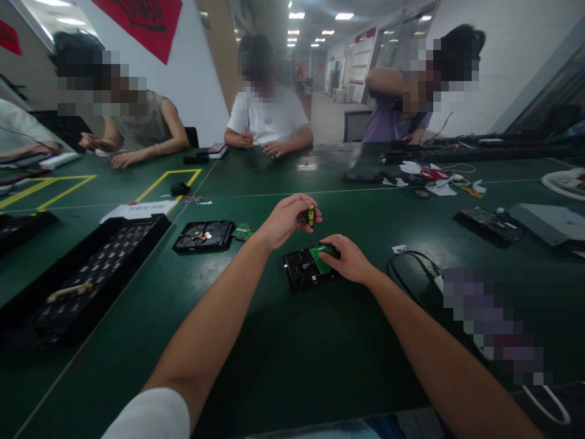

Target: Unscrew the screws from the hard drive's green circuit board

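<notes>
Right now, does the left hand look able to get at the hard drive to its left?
Probably yes: the hard drive lies uncovered on the table beside a small green board, but the left hand would likely need to put down its screwdriver first.

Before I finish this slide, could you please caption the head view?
Left hand holds a screwdriver; right hand touches a hard drive.

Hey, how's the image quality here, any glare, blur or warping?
Head view: ceiling lights glare white, and the dim green tabletop carries pale reflections; head view: walls lean outward toward the sides, suggesting wide-angle distortion; head view: markings on the hard drive by the right hand look too soft to read.
</notes>
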`<state>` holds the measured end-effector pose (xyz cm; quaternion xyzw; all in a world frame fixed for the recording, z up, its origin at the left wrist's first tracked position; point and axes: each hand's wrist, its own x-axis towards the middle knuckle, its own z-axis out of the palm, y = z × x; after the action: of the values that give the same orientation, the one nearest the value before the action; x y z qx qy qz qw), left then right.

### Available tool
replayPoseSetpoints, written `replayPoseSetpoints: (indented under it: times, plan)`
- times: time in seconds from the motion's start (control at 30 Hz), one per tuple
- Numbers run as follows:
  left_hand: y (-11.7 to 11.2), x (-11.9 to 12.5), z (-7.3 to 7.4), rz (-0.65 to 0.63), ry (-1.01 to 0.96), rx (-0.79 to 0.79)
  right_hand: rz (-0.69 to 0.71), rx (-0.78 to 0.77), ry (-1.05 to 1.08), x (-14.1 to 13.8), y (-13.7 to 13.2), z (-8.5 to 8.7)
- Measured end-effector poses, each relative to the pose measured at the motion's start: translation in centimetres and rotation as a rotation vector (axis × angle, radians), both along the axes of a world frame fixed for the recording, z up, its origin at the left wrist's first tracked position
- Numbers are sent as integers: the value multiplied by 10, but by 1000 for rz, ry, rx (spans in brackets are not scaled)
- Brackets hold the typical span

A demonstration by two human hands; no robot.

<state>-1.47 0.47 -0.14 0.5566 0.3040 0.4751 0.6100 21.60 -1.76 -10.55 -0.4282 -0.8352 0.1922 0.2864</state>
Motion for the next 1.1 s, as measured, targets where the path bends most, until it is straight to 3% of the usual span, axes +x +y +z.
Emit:
replayPoseSetpoints:
  times: [0.37, 0.57, 0.8, 0.97, 1.1]
  plan:
    - [-2, 0, 1, 72, 144, 141, -4, -23, 2, -1, 0, 1]
    - [-3, 3, 0, -18, 69, 52, -4, -4, -5, 0, 0, 0]
    - [-2, -1, 1, -4, 29, -11, -9, -6, 4, -1, 0, -1]
    - [-1, -2, 2, 114, 164, 74, -8, -7, 14, 0, 1, -2]
    - [0, 0, -1, 130, 231, 163, 8, -2, 9, 0, 1, -2]
